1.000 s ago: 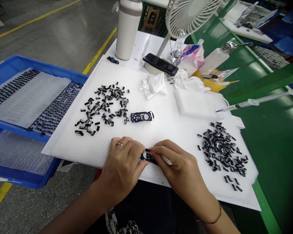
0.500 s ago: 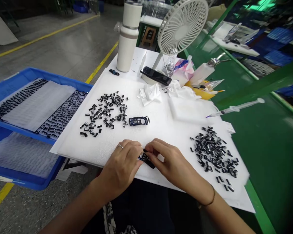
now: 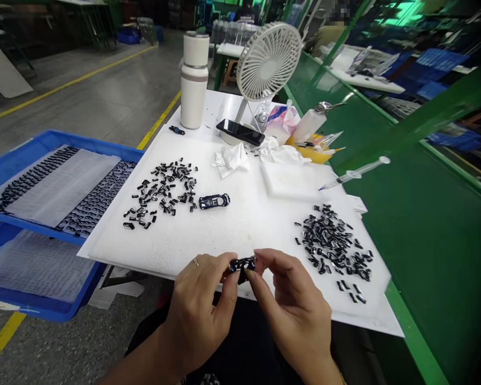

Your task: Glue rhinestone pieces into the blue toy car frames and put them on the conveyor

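Between my fingertips, near the table's front edge, is a small dark toy car body (image 3: pixel 242 264). My left hand (image 3: pixel 204 299) pinches its left side, and my right hand (image 3: pixel 291 299) pinches its right side. Another dark car body (image 3: pixel 214 201) lies on the white foam sheet (image 3: pixel 176 240) beyond my hands. Small black parts (image 3: pixel 164 187) are scattered to its left. A denser pile of black parts (image 3: pixel 332 238) lies on the right. The underside of the held car is partly hidden by my fingers.
Blue trays (image 3: pixel 116 152) of black parts stand at the left. At the back are a white bottle (image 3: pixel 193 96), a fan (image 3: pixel 268 64), a phone (image 3: pixel 240 132), crumpled tissue (image 3: pixel 231 159) and a yellow container (image 3: pixel 318 155). A syringe (image 3: pixel 355 174) lies at the right.
Both hands have tilted and raised the held car, so its end now faces the camera. My right hand's fingers have shifted onto its right side. The whole view has shifted slightly.
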`<state>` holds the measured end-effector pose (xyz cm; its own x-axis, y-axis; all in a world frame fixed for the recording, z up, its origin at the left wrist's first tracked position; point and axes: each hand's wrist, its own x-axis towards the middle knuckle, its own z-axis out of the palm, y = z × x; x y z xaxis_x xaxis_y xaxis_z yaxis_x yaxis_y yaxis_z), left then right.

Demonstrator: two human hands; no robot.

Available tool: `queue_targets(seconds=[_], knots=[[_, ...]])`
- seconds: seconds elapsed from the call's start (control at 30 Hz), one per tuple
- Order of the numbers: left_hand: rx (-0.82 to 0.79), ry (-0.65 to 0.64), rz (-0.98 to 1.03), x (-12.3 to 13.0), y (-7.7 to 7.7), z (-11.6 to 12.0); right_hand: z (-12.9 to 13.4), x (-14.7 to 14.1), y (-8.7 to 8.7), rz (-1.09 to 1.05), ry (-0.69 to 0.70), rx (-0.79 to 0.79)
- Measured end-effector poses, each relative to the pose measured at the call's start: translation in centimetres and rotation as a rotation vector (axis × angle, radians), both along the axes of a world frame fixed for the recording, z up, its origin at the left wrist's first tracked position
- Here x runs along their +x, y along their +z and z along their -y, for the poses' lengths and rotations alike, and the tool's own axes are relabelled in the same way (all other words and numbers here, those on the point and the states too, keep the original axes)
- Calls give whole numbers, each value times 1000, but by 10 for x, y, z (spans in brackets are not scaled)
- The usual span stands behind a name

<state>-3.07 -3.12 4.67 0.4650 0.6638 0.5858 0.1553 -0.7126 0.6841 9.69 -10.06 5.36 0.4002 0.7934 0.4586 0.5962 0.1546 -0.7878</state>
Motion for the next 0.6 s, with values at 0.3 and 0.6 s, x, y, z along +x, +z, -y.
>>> queue_targets(seconds=[0.3,0.6], knots=[[216,-6,-17,0,9,7,8,1,6,-6,129,74],[440,-187,-4,-14,12,4,20,2,8,204,125,298]])
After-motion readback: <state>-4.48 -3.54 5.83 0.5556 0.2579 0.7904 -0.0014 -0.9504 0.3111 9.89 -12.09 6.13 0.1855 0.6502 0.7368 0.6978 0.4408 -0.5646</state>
